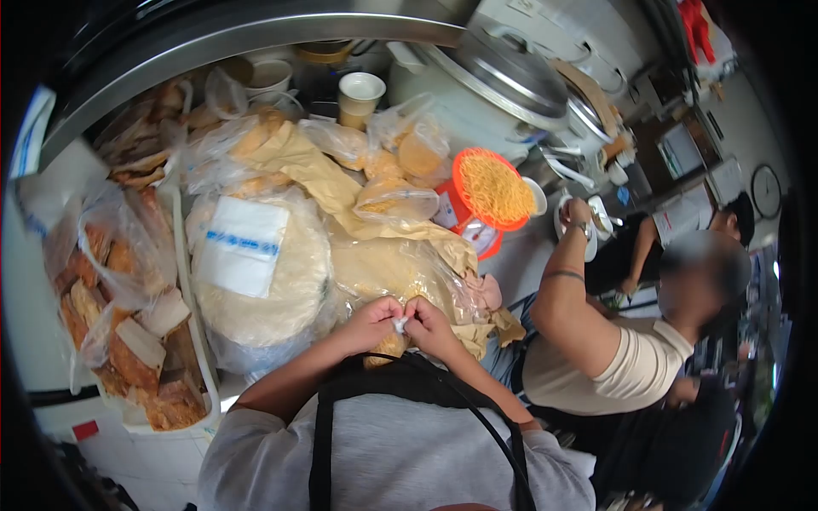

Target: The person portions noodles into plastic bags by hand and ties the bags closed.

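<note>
Close to my chest, my left hand [372,325] and my right hand [434,330] meet with their fingers pinched. Between them is the gathered whitish neck of a small plastic bag [389,346]. Its tan contents show below my fingers, and I cannot make out what they are. Just beyond my hands lies a large clear plastic bag [383,268] of something pale tan. To the left sits a big round plastic-wrapped bundle [247,319] with a white, blue-printed packet [245,246] on top.
A white tray [189,341] at left holds browned chunks in plastic. Brown paper [319,170] and several filled bags lie farther back. An orange container [450,207] of thin yellow strips stands near a large lidded pot [477,94]. A person in a beige shirt [635,353] works close at right.
</note>
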